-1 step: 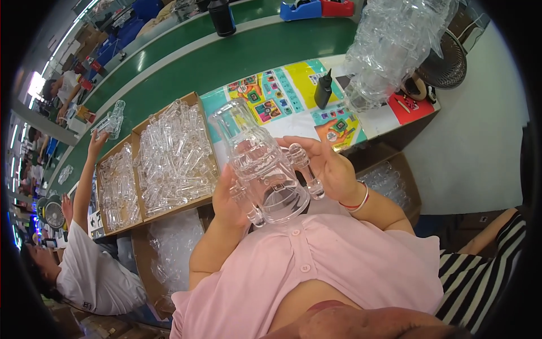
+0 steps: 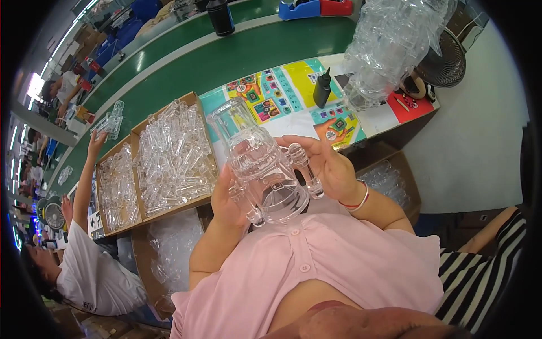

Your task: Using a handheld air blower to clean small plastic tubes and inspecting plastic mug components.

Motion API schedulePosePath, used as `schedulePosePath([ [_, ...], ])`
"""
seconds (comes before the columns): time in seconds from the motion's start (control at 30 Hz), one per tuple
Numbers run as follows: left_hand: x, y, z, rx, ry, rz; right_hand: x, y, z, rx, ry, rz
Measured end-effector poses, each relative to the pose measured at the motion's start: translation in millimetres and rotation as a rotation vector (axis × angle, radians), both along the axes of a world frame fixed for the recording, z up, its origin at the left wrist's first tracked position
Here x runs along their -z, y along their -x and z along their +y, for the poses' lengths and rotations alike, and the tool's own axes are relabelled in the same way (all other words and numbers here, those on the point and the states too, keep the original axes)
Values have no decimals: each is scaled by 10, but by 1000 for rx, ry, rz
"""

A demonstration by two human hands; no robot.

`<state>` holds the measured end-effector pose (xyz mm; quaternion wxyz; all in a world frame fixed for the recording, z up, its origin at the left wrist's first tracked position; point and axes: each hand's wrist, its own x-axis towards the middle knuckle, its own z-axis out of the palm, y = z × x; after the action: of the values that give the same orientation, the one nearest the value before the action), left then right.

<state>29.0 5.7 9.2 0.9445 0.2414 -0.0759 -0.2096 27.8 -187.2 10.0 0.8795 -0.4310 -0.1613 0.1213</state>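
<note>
Almost nothing has changed: left hand (image 2: 227, 202) and right hand (image 2: 333, 169) fingers grip the vessel (image 2: 261, 163), box (image 2: 178, 204) to its left; the hold seems steady.

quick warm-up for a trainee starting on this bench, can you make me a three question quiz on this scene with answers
1. True or false: the left grip and right grip both touch the clear vessel.
2. Fill in: the cardboard tray left of the vessel shows ___ compartments of clear pieces.
3. Where does the black pointed bottle stand?
A) in the cardboard tray
B) on the colourful printed sheet
C) inside the clear vessel

Key: 1. True. 2. Two. 3. B.
</note>
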Motion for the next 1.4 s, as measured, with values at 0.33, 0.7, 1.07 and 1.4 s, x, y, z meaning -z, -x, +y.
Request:
schedulePosePath([
  [0.33,16,88,43,28,-260,-202,-123,-46,-2,-5,-81,88],
  [0.7,203,363,209,68,-626,-1298,-281,378,-36,-90,504,-808],
  [1.07,-414,-1084,1028,-165,-539,-72,384,-508,3,510,611,-326],
  [1.4,703,-4295,3282,82,-773,-80,1647,511,-505,498,1496,-678],
])
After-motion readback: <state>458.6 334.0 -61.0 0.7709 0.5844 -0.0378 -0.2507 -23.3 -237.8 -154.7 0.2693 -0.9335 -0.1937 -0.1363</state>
